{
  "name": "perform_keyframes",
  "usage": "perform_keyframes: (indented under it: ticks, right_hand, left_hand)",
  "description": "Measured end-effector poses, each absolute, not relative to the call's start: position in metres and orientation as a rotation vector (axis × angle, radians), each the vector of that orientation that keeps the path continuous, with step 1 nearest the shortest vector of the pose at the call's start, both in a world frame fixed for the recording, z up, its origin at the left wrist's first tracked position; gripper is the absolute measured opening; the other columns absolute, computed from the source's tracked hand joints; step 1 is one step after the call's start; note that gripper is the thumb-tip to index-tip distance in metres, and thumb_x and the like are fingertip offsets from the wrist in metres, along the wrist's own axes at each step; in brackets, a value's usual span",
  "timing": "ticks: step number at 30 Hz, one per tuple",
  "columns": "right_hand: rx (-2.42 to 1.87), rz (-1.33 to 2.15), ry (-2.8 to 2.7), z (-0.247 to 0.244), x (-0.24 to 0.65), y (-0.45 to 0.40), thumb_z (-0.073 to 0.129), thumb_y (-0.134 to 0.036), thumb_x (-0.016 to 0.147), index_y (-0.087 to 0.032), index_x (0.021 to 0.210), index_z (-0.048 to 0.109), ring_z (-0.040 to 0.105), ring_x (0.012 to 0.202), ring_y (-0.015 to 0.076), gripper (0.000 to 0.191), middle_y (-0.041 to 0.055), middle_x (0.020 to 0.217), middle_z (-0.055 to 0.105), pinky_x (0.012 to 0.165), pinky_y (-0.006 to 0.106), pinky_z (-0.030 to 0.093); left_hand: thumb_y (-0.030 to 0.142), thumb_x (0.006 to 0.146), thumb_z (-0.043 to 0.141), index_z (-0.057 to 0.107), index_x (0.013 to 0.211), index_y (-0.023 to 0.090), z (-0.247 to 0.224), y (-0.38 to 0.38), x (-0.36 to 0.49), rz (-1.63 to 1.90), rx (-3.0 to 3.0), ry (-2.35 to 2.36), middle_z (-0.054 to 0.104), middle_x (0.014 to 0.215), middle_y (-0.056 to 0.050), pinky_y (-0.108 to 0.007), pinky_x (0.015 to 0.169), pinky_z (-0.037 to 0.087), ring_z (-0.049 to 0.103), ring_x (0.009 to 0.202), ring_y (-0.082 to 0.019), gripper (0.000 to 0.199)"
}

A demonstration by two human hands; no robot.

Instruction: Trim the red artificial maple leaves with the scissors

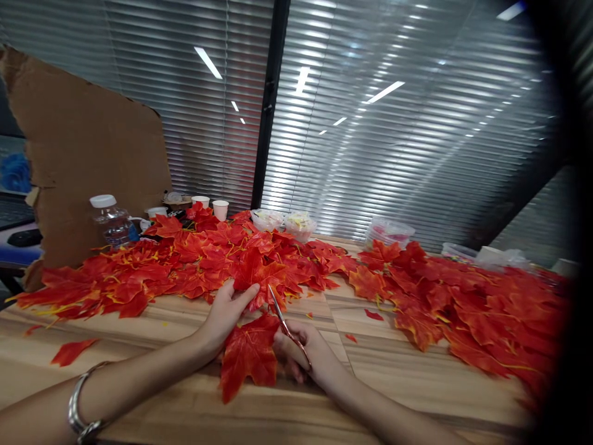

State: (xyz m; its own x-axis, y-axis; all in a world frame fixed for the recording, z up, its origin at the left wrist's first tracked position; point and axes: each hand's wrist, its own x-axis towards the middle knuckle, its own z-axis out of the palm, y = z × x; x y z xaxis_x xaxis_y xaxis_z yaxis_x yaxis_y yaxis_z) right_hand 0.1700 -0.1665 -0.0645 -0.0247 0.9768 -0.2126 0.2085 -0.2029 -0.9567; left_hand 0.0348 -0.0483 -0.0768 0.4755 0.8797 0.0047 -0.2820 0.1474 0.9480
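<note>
My left hand (230, 311) pinches a red artificial maple leaf (254, 270) between thumb and fingers, holding it above the wooden table. Fingers of my right hand (306, 355) are wrapped round the handles of a pair of scissors (281, 315), whose blades point up and away, close to the held leaf. Whether the blades touch the leaf I cannot tell. Below the scissors, between my hands, hangs or lies another red maple leaf (250, 355); how it is supported is not clear.
Red leaves are heaped at the left (152, 272) and right (463, 303) of the wooden table (185, 395). Leaf scraps (74, 351) lie nearer. Behind stand a plastic bottle (113, 222), a paper cup (221, 210), plastic tubs (300, 226) and a cardboard sheet (92, 142).
</note>
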Motion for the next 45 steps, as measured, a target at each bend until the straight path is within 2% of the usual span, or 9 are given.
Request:
perform_keyframes:
  ticks: [5,16,22,31,36,41,45]
  right_hand:
    - [-1.498,1.293,-1.307,-0.058,0.168,-0.167,0.044,-0.055,0.083,-0.015,0.072,0.047,0.037,0.032,0.0039,0.041,-0.0057,0.041,0.043,0.031,0.013,0.023]
    - [-1.521,1.283,-1.301,-0.063,0.168,-0.165,0.05,-0.052,0.08,-0.016,0.072,0.045,0.033,0.031,0.0035,0.038,-0.0075,0.042,0.04,0.03,0.013,0.023]
    - [-1.476,1.323,-1.277,-0.062,0.17,-0.165,0.047,-0.055,0.08,-0.015,0.072,0.046,0.036,0.031,0.0042,0.041,-0.0062,0.041,0.044,0.031,0.013,0.023]
    - [-1.477,1.309,-1.226,-0.064,0.17,-0.166,0.049,-0.051,0.081,-0.016,0.075,0.047,0.032,0.029,0.004,0.036,-0.0079,0.038,0.042,0.031,0.014,0.021]
    - [-1.463,1.223,-1.198,-0.059,0.169,-0.164,0.045,-0.054,0.082,-0.016,0.074,0.045,0.038,0.033,0.0056,0.039,-0.0061,0.042,0.045,0.035,0.016,0.027]
    - [-1.483,1.247,-1.152,-0.057,0.169,-0.163,0.046,-0.057,0.079,-0.016,0.077,0.046,0.035,0.031,0.0055,0.042,-0.0077,0.039,0.041,0.034,0.016,0.026]
    - [-1.497,1.26,-1.157,-0.056,0.169,-0.163,0.049,-0.059,0.077,-0.015,0.077,0.047,0.035,0.03,0.0053,0.044,-0.0079,0.038,0.041,0.033,0.015,0.025]
  left_hand:
    - [0.039,0.069,0.065,0.058,0.083,0.014,-0.077,-0.049,0.035,0.925,1.122,0.653,0.063,0.081,-0.002,-0.026,0.068,0.045,0.057,0.073,-0.016,0.03]
    - [0.038,0.072,0.062,0.059,0.089,0.013,-0.075,-0.051,0.033,0.922,1.183,0.652,0.064,0.092,-0.006,-0.028,0.074,0.044,0.057,0.077,-0.016,0.03]
    - [0.039,0.073,0.062,0.06,0.086,0.013,-0.074,-0.053,0.033,0.876,1.18,0.63,0.065,0.084,-0.005,-0.027,0.07,0.044,0.058,0.075,-0.017,0.029]
    - [0.039,0.073,0.062,0.059,0.081,0.014,-0.074,-0.057,0.033,0.829,1.174,0.617,0.063,0.076,-0.002,-0.023,0.063,0.043,0.056,0.066,-0.013,0.026]
    - [0.04,0.072,0.063,0.059,0.085,0.013,-0.076,-0.059,0.034,0.749,1.16,0.605,0.064,0.08,-0.005,-0.025,0.063,0.044,0.056,0.069,-0.015,0.03]
    - [0.042,0.072,0.061,0.058,0.071,0.013,-0.077,-0.062,0.033,0.599,1.267,0.595,0.058,0.062,-0.002,-0.024,0.055,0.04,0.05,0.057,-0.013,0.029]
    - [0.042,0.072,0.06,0.058,0.072,0.013,-0.079,-0.061,0.034,0.587,1.272,0.585,0.058,0.065,-0.003,-0.024,0.055,0.04,0.05,0.057,-0.013,0.03]
